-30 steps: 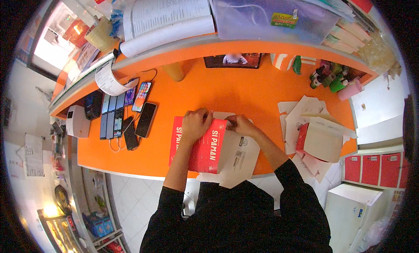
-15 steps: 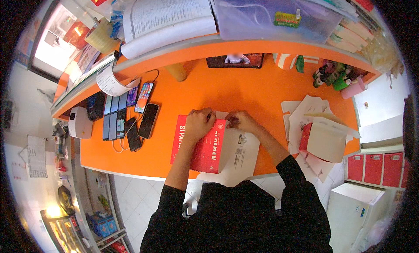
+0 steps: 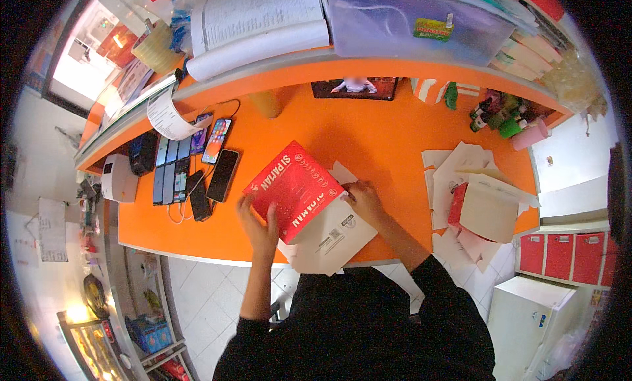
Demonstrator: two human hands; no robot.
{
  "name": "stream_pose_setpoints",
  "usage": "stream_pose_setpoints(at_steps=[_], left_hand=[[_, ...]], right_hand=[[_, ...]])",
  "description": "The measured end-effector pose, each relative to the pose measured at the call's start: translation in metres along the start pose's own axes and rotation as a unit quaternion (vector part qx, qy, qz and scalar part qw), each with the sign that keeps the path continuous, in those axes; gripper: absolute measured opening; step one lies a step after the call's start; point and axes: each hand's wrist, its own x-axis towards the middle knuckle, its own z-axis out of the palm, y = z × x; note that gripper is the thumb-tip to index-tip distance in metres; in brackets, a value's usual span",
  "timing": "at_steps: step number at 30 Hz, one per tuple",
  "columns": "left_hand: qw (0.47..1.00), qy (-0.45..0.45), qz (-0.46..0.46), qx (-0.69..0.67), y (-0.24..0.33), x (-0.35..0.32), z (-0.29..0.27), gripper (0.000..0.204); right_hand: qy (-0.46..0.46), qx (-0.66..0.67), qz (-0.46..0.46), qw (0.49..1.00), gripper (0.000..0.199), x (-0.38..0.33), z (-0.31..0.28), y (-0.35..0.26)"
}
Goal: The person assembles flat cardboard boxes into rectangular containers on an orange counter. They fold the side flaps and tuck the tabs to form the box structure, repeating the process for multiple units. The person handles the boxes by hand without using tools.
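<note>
A red cardboard box [image 3: 293, 187] with white print lies turned at an angle on the orange counter in front of me. Its pale, unprinted-looking lid flap [image 3: 332, 239] with small dark marks is folded out toward me on the right. My left hand [image 3: 262, 228] rests against the box's near left edge, its thumb and fingers spread apart. At the box's right corner, my right hand [image 3: 364, 201] has its fingers closed on the cardboard edge. The fingertips of the right hand are partly hidden.
Flat white cardboard pieces [image 3: 454, 164] and a partly folded red-and-white box [image 3: 487, 212] lie to the right. Several phones with cables [image 3: 172, 170] sit left, near a white device [image 3: 120, 178]. A raised shelf [image 3: 368, 64] crosses behind; a tablet [image 3: 355, 89] stands beneath it.
The red box has turned clockwise on the counter. My left hand has moved from its top to its near left edge and spread its fingers. The right hand stays at the right corner.
</note>
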Motion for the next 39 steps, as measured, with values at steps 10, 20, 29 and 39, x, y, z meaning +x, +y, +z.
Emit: stream_pose_setpoints(at_steps=[10,20,29,39], left_hand=[[0.961,-0.219,-0.167,-0.001,-0.022,-0.107,0.009,0.083],[0.951,-0.263,-0.144,0.077,-0.032,-0.076,-0.002,0.083],[0.939,-0.289,-0.106,0.150,-0.045,-0.066,-0.003,0.087],[0.981,-0.159,-0.097,-0.046,-0.026,-0.058,-0.012,0.107]], right_hand=[[-0.204,-0.223,-0.112,0.947,0.035,0.000,-0.043,-0.010],[-0.150,-0.049,-0.146,0.977,0.062,0.000,-0.051,-0.022],[-0.104,-0.141,-0.104,0.979,0.059,-0.003,-0.026,0.013],[-0.054,0.062,-0.048,0.995,0.070,0.000,-0.040,-0.019]])
